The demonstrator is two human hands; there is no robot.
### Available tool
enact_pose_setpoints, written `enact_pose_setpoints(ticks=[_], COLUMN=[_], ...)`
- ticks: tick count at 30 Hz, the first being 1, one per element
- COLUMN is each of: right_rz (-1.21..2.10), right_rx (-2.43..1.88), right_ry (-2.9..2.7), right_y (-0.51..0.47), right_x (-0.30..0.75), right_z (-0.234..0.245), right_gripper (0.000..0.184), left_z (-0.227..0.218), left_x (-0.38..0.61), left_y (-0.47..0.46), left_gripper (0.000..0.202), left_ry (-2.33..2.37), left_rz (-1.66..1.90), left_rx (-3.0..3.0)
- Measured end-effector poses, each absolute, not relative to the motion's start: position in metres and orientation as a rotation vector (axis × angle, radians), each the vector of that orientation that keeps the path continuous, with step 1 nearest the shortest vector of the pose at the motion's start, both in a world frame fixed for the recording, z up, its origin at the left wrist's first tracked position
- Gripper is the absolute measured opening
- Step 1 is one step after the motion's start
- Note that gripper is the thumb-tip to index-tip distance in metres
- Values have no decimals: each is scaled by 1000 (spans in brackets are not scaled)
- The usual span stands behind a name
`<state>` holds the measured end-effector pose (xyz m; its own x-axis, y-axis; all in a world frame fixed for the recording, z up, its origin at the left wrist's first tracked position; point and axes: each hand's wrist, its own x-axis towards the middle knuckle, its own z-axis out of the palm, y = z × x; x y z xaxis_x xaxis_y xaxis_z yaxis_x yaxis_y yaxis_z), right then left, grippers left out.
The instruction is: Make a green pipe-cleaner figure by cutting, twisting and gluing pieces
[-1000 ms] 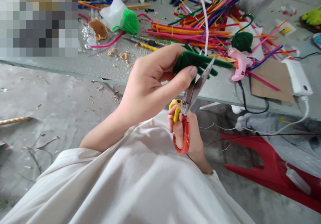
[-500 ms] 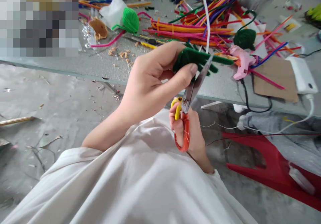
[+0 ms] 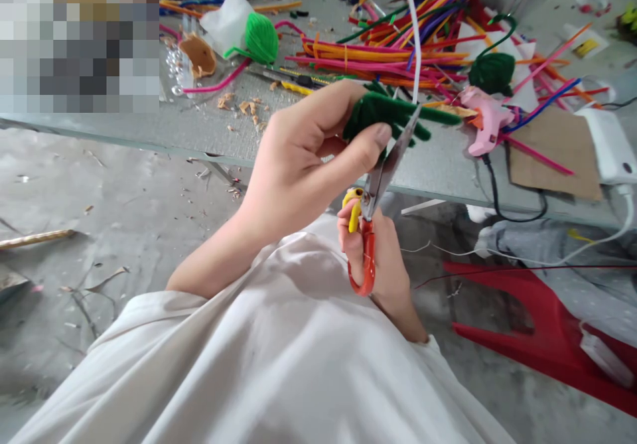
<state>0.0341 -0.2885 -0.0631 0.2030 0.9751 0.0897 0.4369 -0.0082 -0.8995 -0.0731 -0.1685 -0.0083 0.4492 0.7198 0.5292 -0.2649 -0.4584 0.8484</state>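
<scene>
Where the hands are: just off the front edge of the grey table (image 3: 124, 140), above the concrete floor (image 3: 114, 212), with lots of open room to the left.
Left hand (image 3: 303, 165): curled up, thumb and fingers pinching a fuzzy green pipe cleaner (image 3: 388, 115) twisted into a branchy shape, which sits over the table's edge.
Right hand (image 3: 378, 265): fingers through the loops of red-and-yellow scissors (image 3: 371, 212), tips pointing up, touching the green piece. Can't really tell if the blades are biting it.
Body: white shirt (image 3: 249, 358) right below both forearms.
Around: a big heap of colored pipe cleaners (image 3: 378, 56) behind the hands, pink glue gun (image 3: 488, 122) just right, green yarn ball (image 3: 259, 39) up left.
Below: red plastic stool (image 3: 537, 311) at lower right.
</scene>
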Motion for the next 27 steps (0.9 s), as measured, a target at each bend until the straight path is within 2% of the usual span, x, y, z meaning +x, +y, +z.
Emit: enact_pose_setpoints(ticks=[4, 11, 16, 22, 27], right_rz=[794, 768, 758, 780, 769], right_rx=[-1603, -1568, -1629, -1547, -1606], right_ry=[-1344, -1418, -1426, -1499, -1485], right_y=[-287, -285, -284, -281, -279], right_x=[35, 36, 39, 42, 43], right_z=[-67, -69, -72, -76, -78], right_gripper=[29, 39, 37, 32, 29], left_z=[-12, -17, -12, -10, -11], left_x=[-73, -70, -72, -73, -72], left_y=[-166, -165, -167, -166, -166], left_gripper=[26, 20, 20, 31, 26], left_ry=[387, 334, 414, 474, 468], left_rz=[1205, 1203, 1185, 1135, 1167], left_rx=[1691, 1655, 1670, 1692, 1657])
